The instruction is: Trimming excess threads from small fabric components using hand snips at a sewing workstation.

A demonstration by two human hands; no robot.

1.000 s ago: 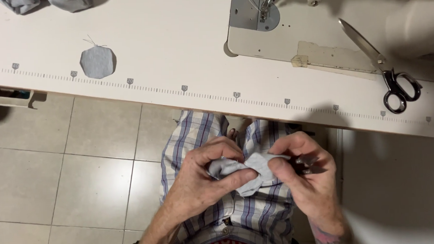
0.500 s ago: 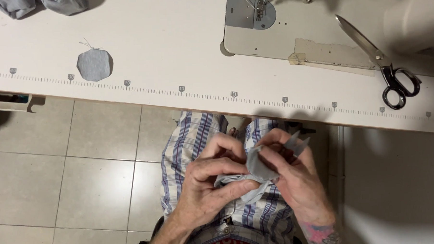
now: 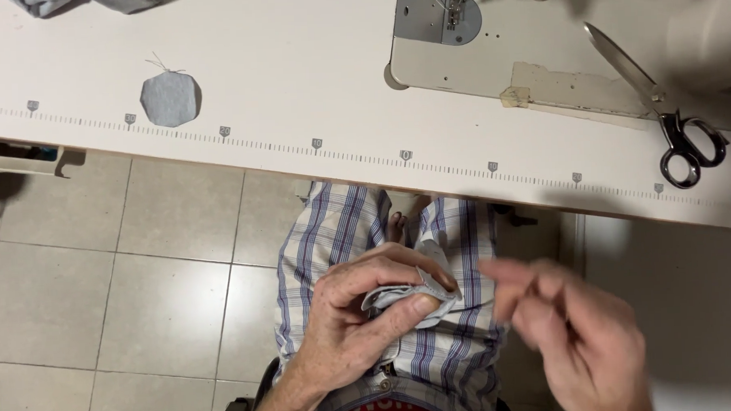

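Small grey-blue fabric piece [image 3: 409, 297], over the lap below the table edge [image 3: 299, 163], pinched between left hand [image 3: 362, 327] thumb and forefinger, likely for turning. Right hand [image 3: 577, 336] blurred just beside, fingers loosely spread, holding nothing. Round grey fabric patch [image 3: 169, 100] and scissors [image 3: 662, 110] parked within reach on the sewing table.

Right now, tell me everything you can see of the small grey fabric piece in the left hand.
The small grey fabric piece looks like soft light grey cloth, crumpled and folded, with a paler flap standing up at its top. The left hand pinches it between thumb and fingers, over the lap in plaid shorts, below the white table's edge. The right hand, blurred, is open beside it and not touching it.
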